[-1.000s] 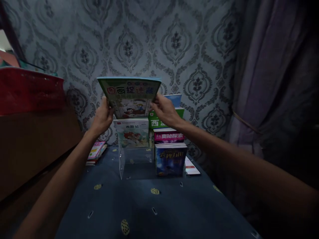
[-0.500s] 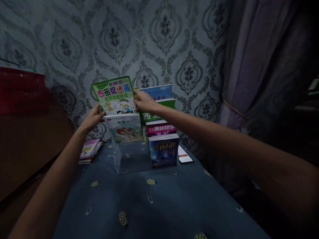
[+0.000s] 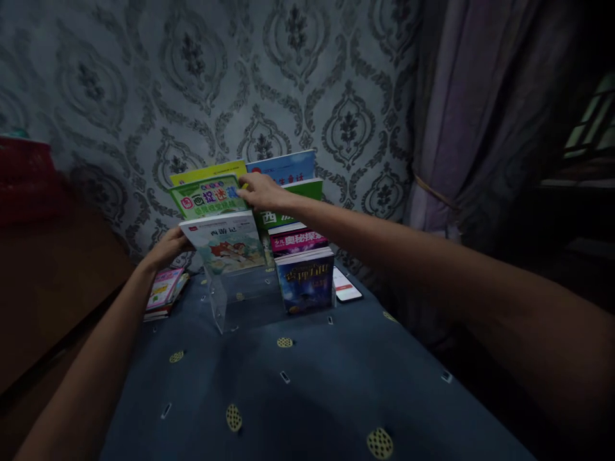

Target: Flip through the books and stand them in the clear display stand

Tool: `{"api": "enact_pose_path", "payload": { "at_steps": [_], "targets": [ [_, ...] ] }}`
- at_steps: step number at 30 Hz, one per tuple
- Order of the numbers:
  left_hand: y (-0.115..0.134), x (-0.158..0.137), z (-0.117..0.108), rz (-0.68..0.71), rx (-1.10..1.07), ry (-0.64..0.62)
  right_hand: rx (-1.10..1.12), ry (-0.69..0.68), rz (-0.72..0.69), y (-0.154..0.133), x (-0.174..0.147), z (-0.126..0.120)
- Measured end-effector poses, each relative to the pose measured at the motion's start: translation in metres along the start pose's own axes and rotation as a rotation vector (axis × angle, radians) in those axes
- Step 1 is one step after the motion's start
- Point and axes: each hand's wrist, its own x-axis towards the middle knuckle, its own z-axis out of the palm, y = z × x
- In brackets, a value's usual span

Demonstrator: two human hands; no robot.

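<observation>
Both hands are working apart, one at each side of the rack (image 3: 218, 308), which is standing toward the far edge of the counter (image 3: 298, 416). The green book (image 3: 209, 200) is sitting in the rack's left half, behind the white book (image 3: 229, 244) and in front of the yellow book (image 3: 206, 171); its lower part is being hidden. The right hand (image 3: 262, 192) is gripping the green book's right edge near the top corner, apparently because that corner is rising free of the covers around it. The left hand (image 3: 169, 248) is reaching to the white book's left edge, probably for steadying; its fingertips are passing out of sight, so whether they are gripping cannot be told. In the right half, the blue book (image 3: 288, 168) is standing highest at the back and the dark book (image 3: 306, 283) lowest in front, with the pink book (image 3: 298, 242) showing between; this stepping is presumably serving to leave each title readable. The pile (image 3: 162, 293) is lying by the counter's left edge and the phone (image 3: 346, 285) by its right edge, both being clear of the rack's front.
</observation>
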Motion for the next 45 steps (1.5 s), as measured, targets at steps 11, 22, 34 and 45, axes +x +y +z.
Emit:
{"api": "enact_pose_path", "payload": {
  "at_steps": [11,22,34,45],
  "targets": [
    [-0.011,-0.003,-0.003,0.001,0.110,-0.132,-0.198,-0.032,-0.049,-0.003,0.003,0.003],
    [-0.023,-0.010,0.026,0.198,-0.117,0.052,-0.295,-0.087,-0.067,-0.014,-0.004,0.005],
    [-0.015,-0.005,0.032,0.128,-0.113,0.084,-0.198,0.017,-0.052,-0.010,0.003,-0.007],
    [-0.005,0.004,0.046,0.156,-0.014,0.440,-0.134,-0.008,-0.190,0.020,0.000,0.004]
  ]
}}
